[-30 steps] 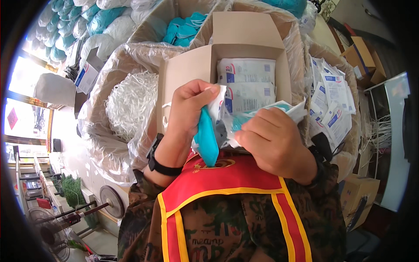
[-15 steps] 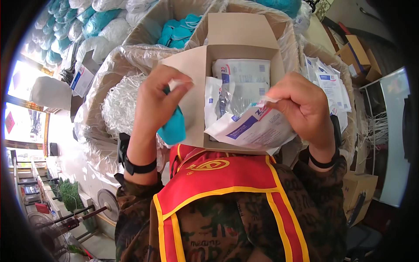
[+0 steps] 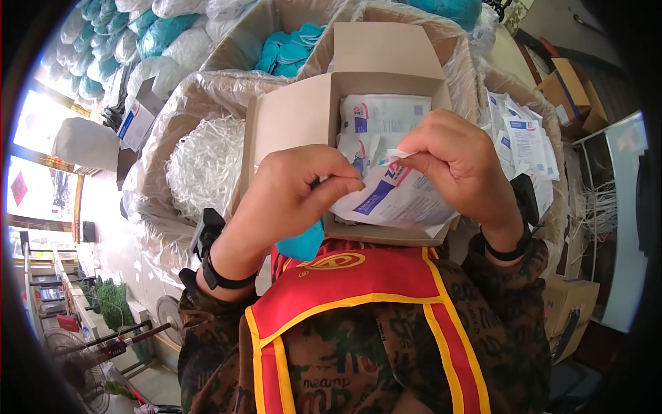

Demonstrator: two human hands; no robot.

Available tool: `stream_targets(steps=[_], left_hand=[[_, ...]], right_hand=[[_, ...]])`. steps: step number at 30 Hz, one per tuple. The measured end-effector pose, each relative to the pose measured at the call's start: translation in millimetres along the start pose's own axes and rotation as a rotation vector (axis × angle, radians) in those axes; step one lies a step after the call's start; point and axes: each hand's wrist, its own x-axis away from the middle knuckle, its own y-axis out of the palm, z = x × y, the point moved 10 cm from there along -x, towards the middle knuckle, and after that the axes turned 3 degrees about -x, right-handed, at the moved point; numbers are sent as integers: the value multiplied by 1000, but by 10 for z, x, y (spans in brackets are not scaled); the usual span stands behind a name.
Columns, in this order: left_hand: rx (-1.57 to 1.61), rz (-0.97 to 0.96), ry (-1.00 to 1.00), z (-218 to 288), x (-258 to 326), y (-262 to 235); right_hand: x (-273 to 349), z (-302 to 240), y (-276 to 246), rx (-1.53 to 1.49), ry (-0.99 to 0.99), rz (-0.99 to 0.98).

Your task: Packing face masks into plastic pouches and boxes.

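My right hand (image 3: 460,153) pinches the upper corner of a white printed pouch (image 3: 407,194) with blue and pink markings, over an open cardboard box (image 3: 286,121). My left hand (image 3: 293,190) is closed, its thumb and forefinger together near the pouch's left side. A teal fabric piece (image 3: 301,243) hangs from below the left palm, held by the curled fingers, which are mostly hidden. More white printed pouches (image 3: 393,110) lie inside the box.
Left of the box, a plastic-lined bin holds tangled thin white strips (image 3: 205,165). Behind stands a carton of teal pieces (image 3: 289,52). On the right, another lined carton holds printed pouches (image 3: 525,134). Stuffed bags (image 3: 186,48) are piled at the back left; a fan (image 3: 76,366) stands lower left.
My left hand has come down and right, toward the pouch, carrying the teal piece. The white scrap at its fingertips no longer shows. My right hand has shifted slightly left with the pouch.
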Motion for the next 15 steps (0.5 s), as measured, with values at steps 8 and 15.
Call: stream_targets(steps=[8,15], left_hand=[[-667,12,409,521,71,136],[-762,-134,562,669,215,231]], right_hand=[[-83,388,215,-157,238,-173],[-136,1128,384,-310,477,-238]])
